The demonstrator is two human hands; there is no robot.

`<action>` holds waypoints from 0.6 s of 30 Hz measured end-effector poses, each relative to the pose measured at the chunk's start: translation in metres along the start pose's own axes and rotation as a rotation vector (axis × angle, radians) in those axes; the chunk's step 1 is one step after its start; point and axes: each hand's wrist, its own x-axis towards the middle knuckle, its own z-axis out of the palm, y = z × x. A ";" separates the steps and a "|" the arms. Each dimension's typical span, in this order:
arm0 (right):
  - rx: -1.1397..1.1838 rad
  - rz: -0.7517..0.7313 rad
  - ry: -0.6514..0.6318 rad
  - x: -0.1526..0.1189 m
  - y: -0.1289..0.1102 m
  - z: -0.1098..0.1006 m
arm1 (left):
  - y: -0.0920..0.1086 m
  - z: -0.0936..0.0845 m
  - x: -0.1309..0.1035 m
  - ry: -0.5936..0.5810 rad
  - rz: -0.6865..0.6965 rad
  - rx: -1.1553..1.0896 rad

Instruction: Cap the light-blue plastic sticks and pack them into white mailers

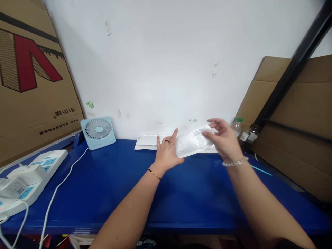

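From here, the white packet (193,141) at mid-frame, above the tabletop (103,183), looks light, soft, prob. slippery, best taken by its ends: R hand (226,140) pinches the upper end, L hand (166,154) is spread wide w/ the lower end by its thumb.

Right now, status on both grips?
Right grip pinching white plastic packet. Left grip open at its lower end. Flat white stack close behind, by wall.
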 end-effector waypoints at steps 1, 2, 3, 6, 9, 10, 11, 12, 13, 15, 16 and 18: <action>0.024 0.056 0.011 -0.007 0.016 0.003 | -0.005 -0.003 0.000 -0.056 -0.006 0.031; 0.038 0.130 0.026 -0.014 0.034 0.006 | -0.012 -0.006 0.001 -0.121 -0.007 0.071; 0.054 0.211 0.042 -0.020 0.052 0.008 | -0.018 -0.009 0.003 -0.180 -0.011 0.119; 0.086 0.470 0.026 -0.037 0.099 0.011 | -0.032 -0.017 0.009 -0.359 -0.018 0.248; 0.124 0.643 -0.102 -0.046 0.124 0.008 | -0.033 -0.028 0.021 -0.542 -0.034 0.355; 0.132 0.673 -0.152 -0.047 0.129 0.007 | -0.031 -0.032 0.026 -0.596 -0.048 0.390; 0.135 0.692 -0.199 -0.047 0.132 0.005 | -0.028 -0.036 0.032 -0.645 -0.067 0.423; 0.129 0.697 -0.243 -0.047 0.135 0.002 | -0.025 -0.041 0.038 -0.674 -0.083 0.453; 0.116 0.687 -0.290 -0.047 0.137 0.000 | -0.022 -0.045 0.043 -0.699 -0.095 0.476; 0.078 0.628 -0.403 -0.047 0.138 -0.003 | -0.017 -0.054 0.052 -0.718 -0.112 0.503; 0.052 0.582 -0.471 -0.047 0.138 -0.004 | -0.014 -0.058 0.056 -0.724 -0.122 0.500; -0.011 0.465 -0.628 -0.051 0.134 -0.002 | -0.011 -0.065 0.060 -0.718 -0.147 0.468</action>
